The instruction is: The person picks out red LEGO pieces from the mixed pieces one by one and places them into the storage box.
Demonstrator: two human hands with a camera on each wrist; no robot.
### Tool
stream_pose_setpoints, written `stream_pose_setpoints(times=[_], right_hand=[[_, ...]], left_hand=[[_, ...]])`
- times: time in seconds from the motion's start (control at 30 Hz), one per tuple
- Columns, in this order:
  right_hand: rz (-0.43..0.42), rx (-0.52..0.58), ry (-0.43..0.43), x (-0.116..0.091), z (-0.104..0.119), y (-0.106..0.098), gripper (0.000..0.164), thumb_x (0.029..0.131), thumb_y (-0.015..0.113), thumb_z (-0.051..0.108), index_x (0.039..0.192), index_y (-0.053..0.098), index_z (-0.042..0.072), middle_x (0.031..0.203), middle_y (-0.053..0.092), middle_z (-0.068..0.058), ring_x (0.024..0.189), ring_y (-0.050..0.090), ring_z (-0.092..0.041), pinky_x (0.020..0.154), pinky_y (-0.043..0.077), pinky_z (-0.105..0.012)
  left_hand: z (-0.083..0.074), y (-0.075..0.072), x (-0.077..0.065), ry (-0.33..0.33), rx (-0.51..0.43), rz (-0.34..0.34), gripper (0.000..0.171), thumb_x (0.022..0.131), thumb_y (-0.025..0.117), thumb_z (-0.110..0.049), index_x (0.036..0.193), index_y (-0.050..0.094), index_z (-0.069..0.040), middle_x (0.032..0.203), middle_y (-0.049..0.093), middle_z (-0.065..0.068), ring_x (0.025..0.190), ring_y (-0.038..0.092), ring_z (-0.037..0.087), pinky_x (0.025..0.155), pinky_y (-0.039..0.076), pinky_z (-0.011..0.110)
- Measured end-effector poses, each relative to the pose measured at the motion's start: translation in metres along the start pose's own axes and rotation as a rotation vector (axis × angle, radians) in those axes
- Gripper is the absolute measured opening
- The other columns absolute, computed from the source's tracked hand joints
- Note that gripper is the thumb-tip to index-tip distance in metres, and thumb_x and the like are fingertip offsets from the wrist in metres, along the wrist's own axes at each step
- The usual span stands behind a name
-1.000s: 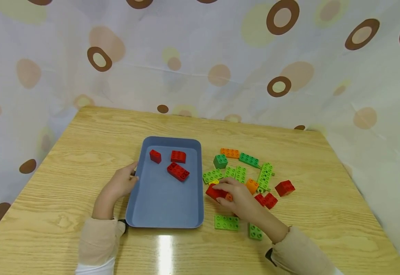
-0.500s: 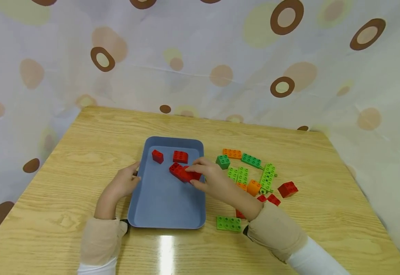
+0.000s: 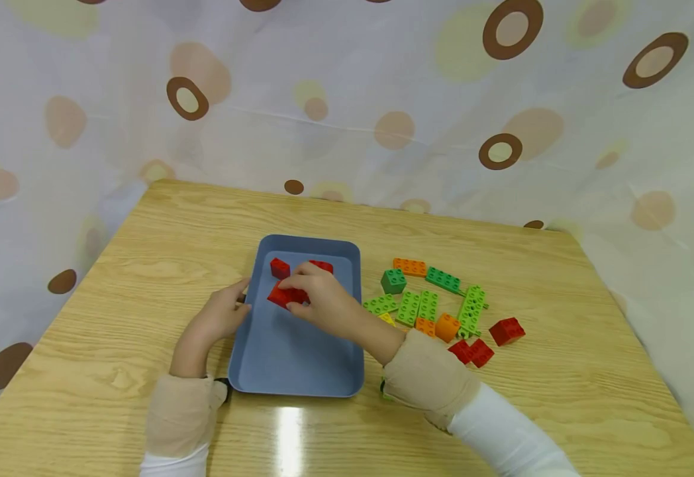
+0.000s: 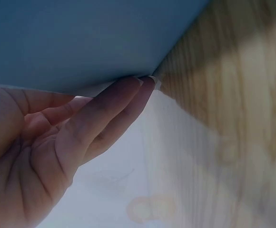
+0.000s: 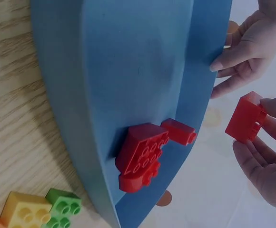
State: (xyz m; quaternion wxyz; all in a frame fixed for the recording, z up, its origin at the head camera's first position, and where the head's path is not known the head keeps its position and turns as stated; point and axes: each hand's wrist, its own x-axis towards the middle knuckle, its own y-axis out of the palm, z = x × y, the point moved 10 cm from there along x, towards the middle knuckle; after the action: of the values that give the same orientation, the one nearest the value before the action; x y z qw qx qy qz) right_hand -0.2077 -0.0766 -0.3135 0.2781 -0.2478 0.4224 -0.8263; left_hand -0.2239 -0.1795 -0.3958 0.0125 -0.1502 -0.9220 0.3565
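Note:
My right hand (image 3: 326, 303) pinches a red toy building brick (image 5: 243, 119) between thumb and fingertips, over the upper part of a blue-grey tray (image 3: 296, 361). In the right wrist view the brick is held up apart from the bricks in the tray. Inside lie several red bricks: a narrow one (image 3: 280, 268) near the far left corner, another (image 3: 322, 266) partly behind my fingers, and a studded one (image 5: 142, 148). My left hand (image 3: 218, 317) grips the tray's left side, thumb at the rim and fingers (image 4: 97, 111) against the outer wall.
Right of the tray lie loose bricks: lime-green ones (image 3: 408, 308), a dark green block (image 3: 393, 281), orange pieces (image 3: 447, 327) and red ones (image 3: 506, 331). My right forearm passes over some of them. A patterned cloth (image 3: 347, 119) hangs behind the wooden table (image 3: 198, 212).
My right hand has carried the red brick left from the loose bricks, across the tray's right rim, to over its upper left. The left hand stays at the tray's side.

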Motion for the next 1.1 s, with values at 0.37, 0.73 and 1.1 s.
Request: stream_pose_setpoints(times=[0.37, 0.73, 1.1], right_hand=[[0.03, -0.012, 0.127, 0.031, -0.021, 0.02, 0.025, 0.077, 0.064, 0.01, 0.102, 0.063, 0.005, 0.097, 0.057, -0.011, 0.086, 0.05, -0.018, 0.069, 0.045, -0.021], [0.107, -0.094, 0.151, 0.044, -0.034, 0.047, 0.021, 0.077, 0.063, 0.009, 0.098, 0.064, 0.004, 0.092, 0.058, -0.01, 0.083, 0.049, -0.017, 0.07, 0.042, -0.019], [0.147, -0.126, 0.153, 0.046, -0.042, 0.064, 0.021, 0.076, 0.065, 0.009, 0.097, 0.064, 0.005, 0.091, 0.059, -0.009, 0.083, 0.05, -0.017, 0.072, 0.042, -0.02]], left_hand=[[0.0, 0.004, 0.002, -0.024, -0.015, 0.039, 0.051, 0.085, 0.045, 0.001, 0.13, 0.025, 0.011, 0.112, 0.049, 0.035, 0.097, 0.051, 0.038, 0.074, 0.049, 0.042], [0.002, 0.003, 0.001, -0.043, -0.015, 0.038, 0.051, 0.085, 0.045, 0.001, 0.13, 0.025, 0.011, 0.111, 0.05, 0.035, 0.095, 0.052, 0.036, 0.074, 0.048, 0.042], [0.003, 0.003, 0.0, -0.04, -0.023, 0.034, 0.05, 0.085, 0.045, 0.001, 0.129, 0.026, 0.012, 0.109, 0.05, 0.035, 0.094, 0.053, 0.036, 0.074, 0.048, 0.042]])
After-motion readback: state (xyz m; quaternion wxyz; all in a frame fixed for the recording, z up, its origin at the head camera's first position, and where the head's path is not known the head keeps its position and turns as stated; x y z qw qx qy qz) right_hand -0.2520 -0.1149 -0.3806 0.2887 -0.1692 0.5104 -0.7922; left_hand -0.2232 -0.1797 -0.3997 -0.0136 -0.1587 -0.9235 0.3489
